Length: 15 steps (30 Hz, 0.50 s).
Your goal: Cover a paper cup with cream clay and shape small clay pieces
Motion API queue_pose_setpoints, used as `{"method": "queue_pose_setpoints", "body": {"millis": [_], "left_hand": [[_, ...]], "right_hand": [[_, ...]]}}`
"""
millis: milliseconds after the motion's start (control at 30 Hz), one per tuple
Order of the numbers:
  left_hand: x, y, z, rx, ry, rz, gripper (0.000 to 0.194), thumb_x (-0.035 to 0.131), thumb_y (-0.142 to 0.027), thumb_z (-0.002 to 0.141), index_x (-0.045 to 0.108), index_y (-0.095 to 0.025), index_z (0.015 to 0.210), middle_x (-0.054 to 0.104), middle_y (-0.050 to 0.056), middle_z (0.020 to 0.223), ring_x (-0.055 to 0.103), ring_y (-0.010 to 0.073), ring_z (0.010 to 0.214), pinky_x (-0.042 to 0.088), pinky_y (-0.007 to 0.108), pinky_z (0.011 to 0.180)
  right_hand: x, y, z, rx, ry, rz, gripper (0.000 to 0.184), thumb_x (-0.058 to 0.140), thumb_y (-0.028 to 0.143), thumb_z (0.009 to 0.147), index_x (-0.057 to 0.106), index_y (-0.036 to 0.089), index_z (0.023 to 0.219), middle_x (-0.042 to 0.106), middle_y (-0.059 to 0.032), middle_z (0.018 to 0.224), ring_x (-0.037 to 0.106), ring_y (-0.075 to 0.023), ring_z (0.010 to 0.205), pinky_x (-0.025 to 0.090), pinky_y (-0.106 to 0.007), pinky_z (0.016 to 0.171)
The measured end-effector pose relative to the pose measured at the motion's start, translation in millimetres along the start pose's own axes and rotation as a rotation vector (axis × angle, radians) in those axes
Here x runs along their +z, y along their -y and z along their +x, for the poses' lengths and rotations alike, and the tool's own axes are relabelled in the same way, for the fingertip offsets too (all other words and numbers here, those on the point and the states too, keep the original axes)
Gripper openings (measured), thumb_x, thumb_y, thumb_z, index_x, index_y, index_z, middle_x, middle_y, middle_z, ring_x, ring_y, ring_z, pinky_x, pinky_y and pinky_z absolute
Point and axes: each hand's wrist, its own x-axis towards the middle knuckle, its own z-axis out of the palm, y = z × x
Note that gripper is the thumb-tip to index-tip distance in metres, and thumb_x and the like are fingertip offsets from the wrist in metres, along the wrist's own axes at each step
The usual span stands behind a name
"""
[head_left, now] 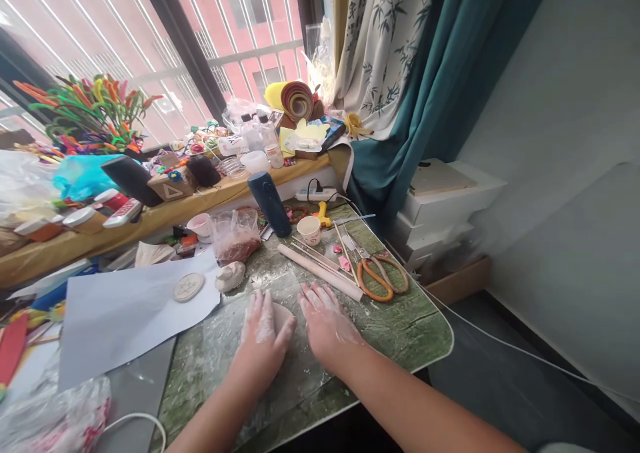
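Note:
My left hand (263,333), dusted with white powder, lies with fingers stretched over a flat, pale disc of what looks like clay (285,317). Only the disc's right edge shows past my fingers. A clear sheet (225,360) seems to lie on the table around it. My right hand (327,323) rests palm down to the right of the disc, fingers extended and powdery, with nothing in it. Just beyond my hands are a lump of pale clay (230,277) and a wooden rolling pin (320,272). Scissors (383,276) with orange-brown handles lie at the right.
A round, patterned disc (189,287) sits on white paper (115,313) at the left. Toward the back stand a dark blue bottle (269,205), a paper cup (309,230) and a yellow glue gun (324,214). The window ledge (200,203) is crowded.

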Motion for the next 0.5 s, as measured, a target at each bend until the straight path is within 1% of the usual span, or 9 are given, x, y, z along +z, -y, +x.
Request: {"method": "queue_pose_setpoints", "body": {"millis": [67,167,233,300,367,433,500], "left_hand": [[9.2,-9.1,-3.6,0.035,0.031,0.063,0.085,0.055,-0.059,0.091,0.034,-0.009,0.156,0.029,0.023,0.165,0.025,0.0417,0.153,0.028,0.063,0.122],[14.8,-15.2,-4.7,0.079,0.018,0.106,0.077,0.053,-0.055,0.093,0.040,-0.010,0.153,0.040,0.022,0.160,0.035,0.0395,0.149,0.031,0.060,0.121],[13.5,-14.7,-3.9,0.099,0.009,0.107,0.071,0.051,-0.053,0.094,0.041,-0.012,0.152,0.044,0.020,0.158,0.039,0.0378,0.147,0.034,0.059,0.119],[10.4,-13.9,-3.3,0.110,0.004,0.106,0.069,0.050,-0.053,0.095,0.041,-0.016,0.152,0.045,0.018,0.158,0.041,0.0362,0.147,0.035,0.057,0.119],[6.9,-15.2,-3.1,0.114,0.022,0.112,0.066,0.049,-0.052,0.096,0.042,-0.016,0.152,0.044,0.017,0.158,0.041,0.0354,0.147,0.035,0.056,0.119],[3.4,-18.5,-3.2,0.097,0.059,0.139,0.066,0.046,-0.050,0.097,0.042,-0.014,0.151,0.042,0.018,0.159,0.039,0.0361,0.147,0.033,0.058,0.119],[0.5,-22.3,-3.3,0.064,0.092,0.185,0.068,0.048,-0.052,0.095,0.043,-0.013,0.151,0.038,0.020,0.161,0.034,0.0387,0.149,0.028,0.063,0.119]], "right_hand": [[-1.8,-0.1,-0.5,0.007,0.015,0.000,0.051,0.041,0.024,0.101,0.048,0.013,0.151,0.035,-0.0102,0.164,0.028,-0.0287,0.154,0.023,-0.048,0.127],[-3.1,-0.2,-0.7,-0.003,0.030,-0.009,0.051,0.042,0.024,0.101,0.048,0.015,0.151,0.034,-0.0116,0.164,0.028,-0.0286,0.154,0.021,-0.049,0.127],[-4.0,-0.1,-0.8,-0.011,0.041,-0.006,0.051,0.042,0.024,0.101,0.048,0.016,0.151,0.034,-0.0115,0.164,0.028,-0.0282,0.154,0.020,-0.049,0.127],[-5.6,0.4,-0.9,-0.001,0.054,-0.003,0.050,0.041,0.024,0.101,0.048,0.016,0.151,0.034,-0.0110,0.164,0.028,-0.0283,0.154,0.021,-0.048,0.127],[-7.6,1.1,-1.2,0.009,0.062,0.003,0.050,0.041,0.024,0.102,0.049,0.016,0.150,0.034,-0.0110,0.164,0.029,-0.0287,0.153,0.021,-0.048,0.127],[-9.3,1.7,-1.5,0.010,0.058,0.016,0.050,0.041,0.023,0.101,0.049,0.015,0.150,0.034,-0.0112,0.164,0.028,-0.0289,0.154,0.021,-0.048,0.127],[-9.9,1.7,-1.5,0.006,0.052,0.034,0.051,0.042,0.023,0.101,0.050,0.015,0.150,0.035,-0.0114,0.164,0.027,-0.0292,0.154,0.021,-0.049,0.127]]}}
